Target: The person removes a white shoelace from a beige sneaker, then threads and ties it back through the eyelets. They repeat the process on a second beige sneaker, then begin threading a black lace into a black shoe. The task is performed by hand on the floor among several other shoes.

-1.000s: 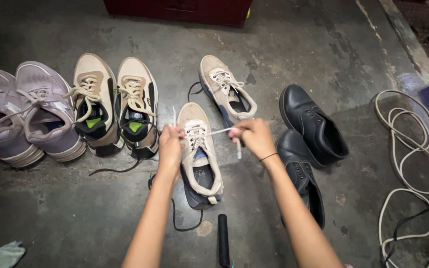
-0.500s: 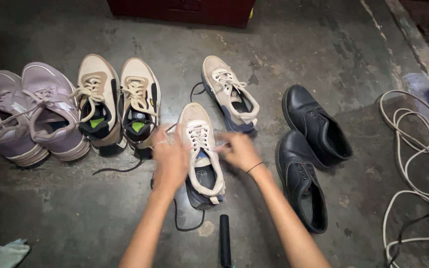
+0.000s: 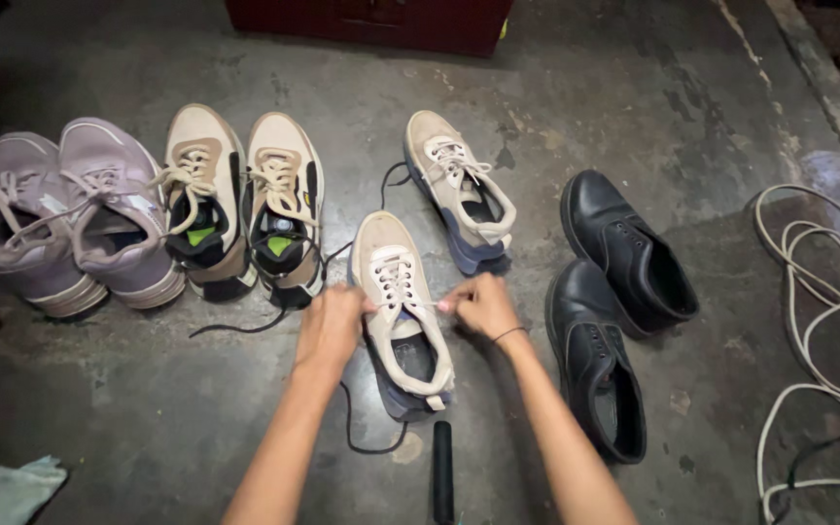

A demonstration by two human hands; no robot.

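Left hand point(image 3: 331, 326) and right hand point(image 3: 479, 304) each with grip pinching a white lace point(image 3: 418, 306) across a beige sneaker point(image 3: 401, 313) mid-floor, matching sneaker point(image 3: 461, 192) behind, black shoes point(image 3: 610, 311) right, other sneaker pairs point(image 3: 157, 209) left, stained concrete floor point(image 3: 585, 107), coiled cable point(image 3: 819, 331) at right edge.

Both bare forearms reach forward, converging slightly. The left hand point(image 3: 331, 324) and right hand point(image 3: 479, 304) hover level, fingers point(image 3: 451, 305) pinched shut, knuckles up, tips facing inward.
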